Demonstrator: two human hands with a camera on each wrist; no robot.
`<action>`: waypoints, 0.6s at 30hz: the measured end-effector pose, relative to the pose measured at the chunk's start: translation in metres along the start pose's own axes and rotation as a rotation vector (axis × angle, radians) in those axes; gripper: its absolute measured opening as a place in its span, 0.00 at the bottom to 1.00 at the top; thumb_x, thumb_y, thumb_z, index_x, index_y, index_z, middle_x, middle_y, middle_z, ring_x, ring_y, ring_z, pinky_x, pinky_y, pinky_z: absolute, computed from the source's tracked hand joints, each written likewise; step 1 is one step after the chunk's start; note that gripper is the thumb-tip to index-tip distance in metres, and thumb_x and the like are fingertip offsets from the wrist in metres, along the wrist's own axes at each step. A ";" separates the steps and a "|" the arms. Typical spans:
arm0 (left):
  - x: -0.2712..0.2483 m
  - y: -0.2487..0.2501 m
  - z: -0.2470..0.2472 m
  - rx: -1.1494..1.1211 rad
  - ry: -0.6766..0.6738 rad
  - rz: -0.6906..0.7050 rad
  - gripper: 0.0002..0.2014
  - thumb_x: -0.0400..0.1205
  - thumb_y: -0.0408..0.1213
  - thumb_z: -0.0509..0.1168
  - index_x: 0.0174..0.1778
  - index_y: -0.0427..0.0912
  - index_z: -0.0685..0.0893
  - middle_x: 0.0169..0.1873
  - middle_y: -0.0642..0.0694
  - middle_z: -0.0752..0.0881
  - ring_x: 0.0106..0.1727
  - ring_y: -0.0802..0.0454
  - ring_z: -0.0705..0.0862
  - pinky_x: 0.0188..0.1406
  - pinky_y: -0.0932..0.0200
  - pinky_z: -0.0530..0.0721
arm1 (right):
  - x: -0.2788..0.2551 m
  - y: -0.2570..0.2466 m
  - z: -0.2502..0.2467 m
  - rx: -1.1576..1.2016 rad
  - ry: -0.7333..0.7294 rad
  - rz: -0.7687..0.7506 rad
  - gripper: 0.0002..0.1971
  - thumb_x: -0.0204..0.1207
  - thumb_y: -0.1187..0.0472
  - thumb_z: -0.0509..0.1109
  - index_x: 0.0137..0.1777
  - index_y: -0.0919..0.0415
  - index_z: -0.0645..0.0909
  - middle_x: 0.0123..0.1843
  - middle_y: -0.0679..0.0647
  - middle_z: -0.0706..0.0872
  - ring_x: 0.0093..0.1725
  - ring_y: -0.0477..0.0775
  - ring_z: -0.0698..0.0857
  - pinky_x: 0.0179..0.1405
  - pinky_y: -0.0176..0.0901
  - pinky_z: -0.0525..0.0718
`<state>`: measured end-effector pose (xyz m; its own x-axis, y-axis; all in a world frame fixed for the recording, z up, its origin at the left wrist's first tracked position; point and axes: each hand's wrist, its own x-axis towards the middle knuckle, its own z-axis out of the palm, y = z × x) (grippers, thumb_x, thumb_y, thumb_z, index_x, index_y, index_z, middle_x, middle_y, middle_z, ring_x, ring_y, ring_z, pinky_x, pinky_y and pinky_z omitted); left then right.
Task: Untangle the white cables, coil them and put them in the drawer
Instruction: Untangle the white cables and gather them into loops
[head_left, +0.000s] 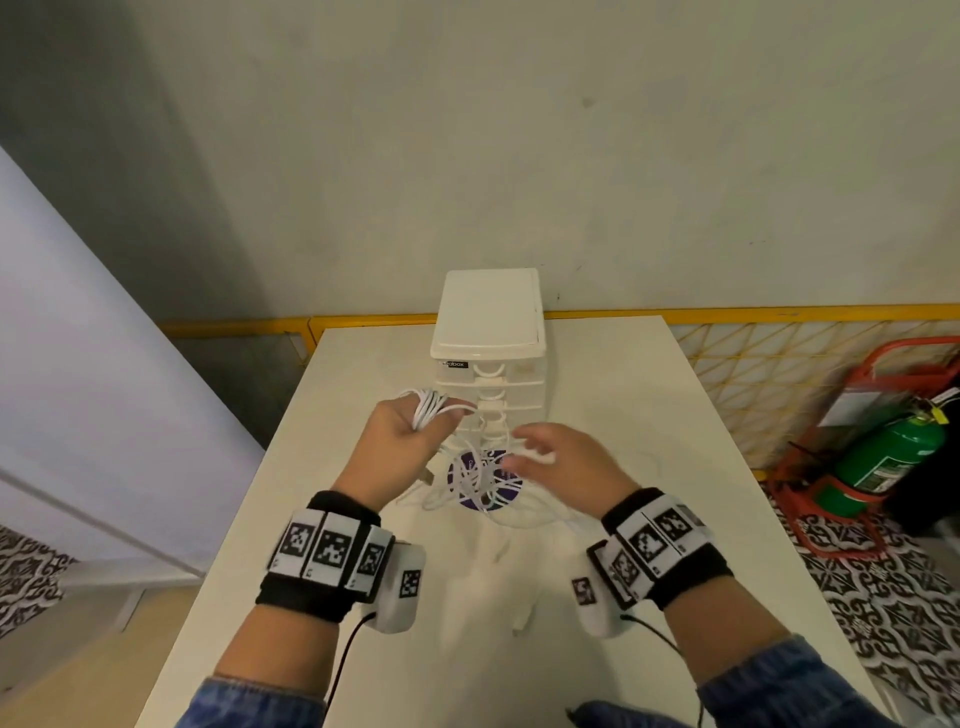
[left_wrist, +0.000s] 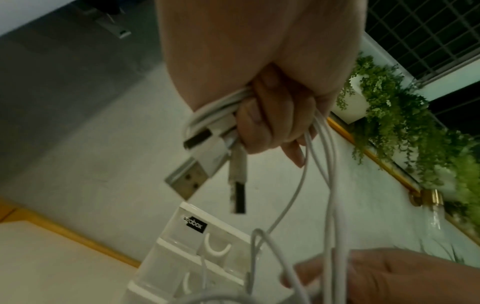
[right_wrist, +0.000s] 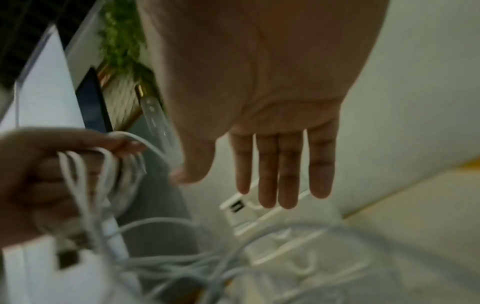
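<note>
While left hand (head_left: 402, 441) grips gathered white cables (head_left: 428, 408), right hand (head_left: 558, 457) spread loose near drawer unit (head_left: 488, 332); tangle unresolved, drawers closed.

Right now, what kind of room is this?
Probably a workroom or office corner, not a home: a fire extinguisher on a red stand, a plain white table with a small drawer unit, and patterned floor tiles.

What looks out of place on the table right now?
The white cables lie in a loose tangle over a purple disc, trailing from the left hand. All drawers of the drawer unit look shut. Nothing looks damaged.
</note>
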<state>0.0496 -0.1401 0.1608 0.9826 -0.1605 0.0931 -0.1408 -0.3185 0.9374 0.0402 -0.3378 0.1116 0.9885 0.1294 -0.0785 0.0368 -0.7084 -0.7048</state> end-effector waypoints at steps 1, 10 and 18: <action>0.000 0.001 0.001 -0.032 0.002 -0.005 0.07 0.82 0.34 0.66 0.47 0.42 0.91 0.24 0.47 0.71 0.18 0.61 0.73 0.16 0.60 0.79 | 0.000 -0.005 0.010 0.084 -0.090 -0.059 0.23 0.74 0.44 0.70 0.67 0.50 0.77 0.58 0.40 0.81 0.55 0.41 0.79 0.55 0.35 0.75; 0.008 -0.024 -0.048 0.029 0.300 -0.182 0.11 0.78 0.41 0.71 0.43 0.35 0.86 0.22 0.40 0.72 0.19 0.48 0.74 0.24 0.47 0.82 | 0.002 0.034 0.014 0.103 0.163 -0.043 0.14 0.81 0.55 0.63 0.34 0.51 0.83 0.29 0.49 0.82 0.31 0.49 0.80 0.38 0.43 0.76; 0.012 -0.040 -0.040 0.133 0.207 -0.276 0.10 0.79 0.38 0.69 0.38 0.34 0.85 0.21 0.41 0.69 0.21 0.47 0.68 0.11 0.66 0.69 | 0.002 0.043 0.007 0.471 0.369 0.192 0.15 0.84 0.55 0.58 0.37 0.58 0.78 0.35 0.59 0.86 0.28 0.54 0.84 0.31 0.49 0.84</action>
<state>0.0721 -0.0920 0.1375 0.9874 0.1370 -0.0788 0.1323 -0.4442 0.8861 0.0426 -0.3633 0.0758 0.9598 -0.2769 -0.0451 -0.1318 -0.3031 -0.9438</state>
